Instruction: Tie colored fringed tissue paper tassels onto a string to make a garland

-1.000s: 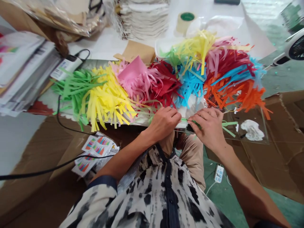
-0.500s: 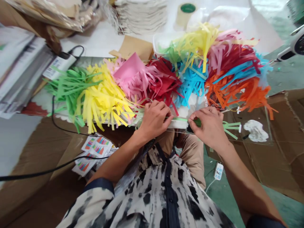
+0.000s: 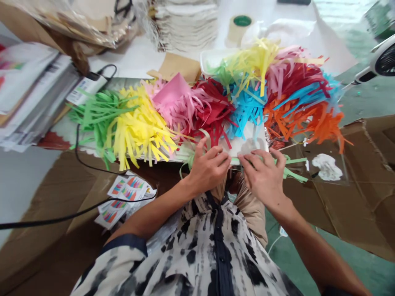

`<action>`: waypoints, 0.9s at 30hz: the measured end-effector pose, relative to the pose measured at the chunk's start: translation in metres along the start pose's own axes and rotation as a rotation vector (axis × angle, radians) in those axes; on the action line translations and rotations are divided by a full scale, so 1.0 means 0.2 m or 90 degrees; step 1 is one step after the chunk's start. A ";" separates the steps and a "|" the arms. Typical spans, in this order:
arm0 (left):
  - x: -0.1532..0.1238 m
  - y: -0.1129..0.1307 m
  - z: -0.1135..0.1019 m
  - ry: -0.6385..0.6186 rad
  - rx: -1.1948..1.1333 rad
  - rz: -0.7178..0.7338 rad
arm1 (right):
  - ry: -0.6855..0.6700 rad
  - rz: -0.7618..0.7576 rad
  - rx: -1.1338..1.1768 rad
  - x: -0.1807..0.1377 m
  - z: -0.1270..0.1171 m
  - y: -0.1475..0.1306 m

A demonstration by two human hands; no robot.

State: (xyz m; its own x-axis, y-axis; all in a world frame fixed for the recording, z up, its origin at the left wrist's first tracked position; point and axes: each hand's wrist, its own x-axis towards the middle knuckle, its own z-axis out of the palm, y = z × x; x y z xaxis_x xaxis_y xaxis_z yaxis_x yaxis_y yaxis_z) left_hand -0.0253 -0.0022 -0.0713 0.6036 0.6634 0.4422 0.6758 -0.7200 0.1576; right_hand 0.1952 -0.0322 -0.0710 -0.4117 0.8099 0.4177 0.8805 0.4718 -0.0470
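A light green paper tassel (image 3: 295,174) stretches along the table's front edge, its fringed strips fanning out past both hands. My left hand (image 3: 210,166) is closed, fingers curled, pinching the narrow middle part of the tassel. Just right of it, my right hand (image 3: 262,174) grips the same twisted stretch between thumb and fingertips, the other fingers raised. A short bit of green shows between the hands; the rest there is hidden by my fingers. Right behind them lie red tissue fringes (image 3: 216,115) and blue fringes (image 3: 249,105).
Piles of yellow (image 3: 138,127), green (image 3: 95,109), pink (image 3: 173,92) and orange fringes (image 3: 321,123) cover the table. A tape roll (image 3: 238,31) stands behind. At right are a crumpled white piece (image 3: 327,167) and a small fan (image 3: 384,59); a black cable (image 3: 77,213) hangs at left.
Both hands have shifted closer together along the green tassel. The right hand's fingers have lifted and spread somewhat, and the view has moved slightly.
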 end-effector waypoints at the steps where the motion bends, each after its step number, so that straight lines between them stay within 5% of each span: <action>1: -0.02 0.02 0.00 0.009 0.007 -0.002 | -0.002 0.003 -0.004 -0.02 -0.01 -0.03; 9: -0.11 0.12 0.04 0.135 0.080 0.008 | 0.061 -0.030 -0.040 -0.11 0.04 -0.13; 14: -0.11 0.19 -0.05 0.085 -0.020 -0.094 | 0.143 -0.077 -0.054 -0.12 -0.01 -0.11; 18: -0.07 0.19 -0.19 0.018 -0.304 -0.247 | 0.202 -0.084 -0.057 -0.16 -0.12 -0.09; 23: -0.06 0.20 -0.29 -0.220 -0.824 -0.339 | 0.206 -0.022 -0.023 -0.23 -0.25 -0.12; 27: -0.13 0.26 -0.30 -0.251 -1.026 -0.419 | 0.178 0.066 0.018 -0.26 -0.31 -0.20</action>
State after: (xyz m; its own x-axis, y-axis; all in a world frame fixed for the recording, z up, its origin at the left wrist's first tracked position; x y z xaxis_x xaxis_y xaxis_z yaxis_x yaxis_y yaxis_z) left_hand -0.0307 -0.0688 -0.0218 0.6504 0.7260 -0.2232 -0.0708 0.3505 0.9339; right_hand 0.1957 -0.1148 -0.0357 -0.2361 0.7290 0.6425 0.9060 0.4042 -0.1257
